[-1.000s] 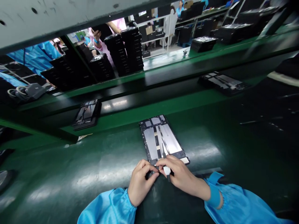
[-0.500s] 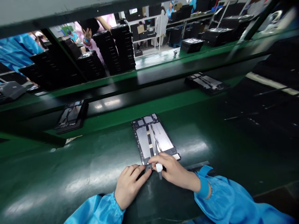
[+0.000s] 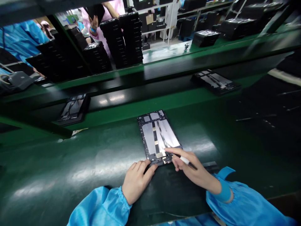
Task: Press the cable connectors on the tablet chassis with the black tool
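Note:
An opened tablet (image 3: 148,138), its silver battery panels and dark flat cable exposed, lies on the green bench in front of me. My left hand (image 3: 138,177) holds its near left corner, with fingertips and thumb on the edge. My right hand (image 3: 191,164) is closed around a slim dark tool with a white band (image 3: 184,160). The index finger reaches over the tablet's lower part. Just below the batteries, a small circuit board (image 3: 167,159) shows between my hands. The tool's tip is too hard to make out.
Another opened tablet (image 3: 74,106) sits on the dark strip beyond, to the left, and a further one (image 3: 215,80) to the right. Tall stacks of black trays (image 3: 131,37) stand behind the green rail. A person in pink (image 3: 115,8) handles a dark item there. A slanted post (image 3: 35,121) crosses at left.
My right hand has moved right and away from my left hand, with the tool now slanted sideways, uncovering the tablet's lower edge. My left hand stays at the corner. The view has shifted slightly.

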Demonstrator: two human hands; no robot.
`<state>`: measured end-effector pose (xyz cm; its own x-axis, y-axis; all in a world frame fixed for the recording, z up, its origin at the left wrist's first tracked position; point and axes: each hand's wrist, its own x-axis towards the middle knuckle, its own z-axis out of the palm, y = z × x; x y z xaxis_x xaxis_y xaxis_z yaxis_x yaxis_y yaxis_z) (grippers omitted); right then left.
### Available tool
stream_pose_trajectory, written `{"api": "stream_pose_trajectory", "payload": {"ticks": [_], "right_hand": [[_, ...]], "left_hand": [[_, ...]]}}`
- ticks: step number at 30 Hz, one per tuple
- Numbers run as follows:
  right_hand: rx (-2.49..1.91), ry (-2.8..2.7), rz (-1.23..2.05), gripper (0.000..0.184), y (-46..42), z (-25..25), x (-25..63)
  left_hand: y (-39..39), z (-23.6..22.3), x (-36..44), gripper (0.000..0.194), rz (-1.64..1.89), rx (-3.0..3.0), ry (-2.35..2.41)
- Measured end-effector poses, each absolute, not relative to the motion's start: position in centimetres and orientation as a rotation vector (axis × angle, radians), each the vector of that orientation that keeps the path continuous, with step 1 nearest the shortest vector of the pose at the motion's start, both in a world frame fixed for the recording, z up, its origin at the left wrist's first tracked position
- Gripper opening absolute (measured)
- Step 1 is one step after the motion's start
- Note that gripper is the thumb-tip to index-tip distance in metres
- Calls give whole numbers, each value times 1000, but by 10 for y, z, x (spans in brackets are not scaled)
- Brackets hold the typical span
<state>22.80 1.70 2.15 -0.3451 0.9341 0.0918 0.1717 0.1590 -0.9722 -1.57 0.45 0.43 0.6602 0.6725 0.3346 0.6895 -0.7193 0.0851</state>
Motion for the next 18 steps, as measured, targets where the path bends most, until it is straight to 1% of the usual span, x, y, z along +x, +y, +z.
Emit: {"api": "stream_pose_trajectory", "payload": {"ticks": [3,6,11,14,18], "right_hand": [[-1142,-1552,1449,38,11,22,234],[-1174,-1532,1523,36,8,18,230],[-1196,-1718,1338,18,9,17,219],[-1183,-1807,1191,17,11,17,220],[-1236,-1815,1132,17,13,16,229]], "left_hand": [[3,4,-12,24,-564,-2789,-1190],[3,4,-11,24,-570,-2803,-1200],[3,4,-12,24,-597,-2825,-1214],[3,3,-13,25,-590,-2836,-1226],[3,4,-13,26,-617,-2834,-1214]]}}
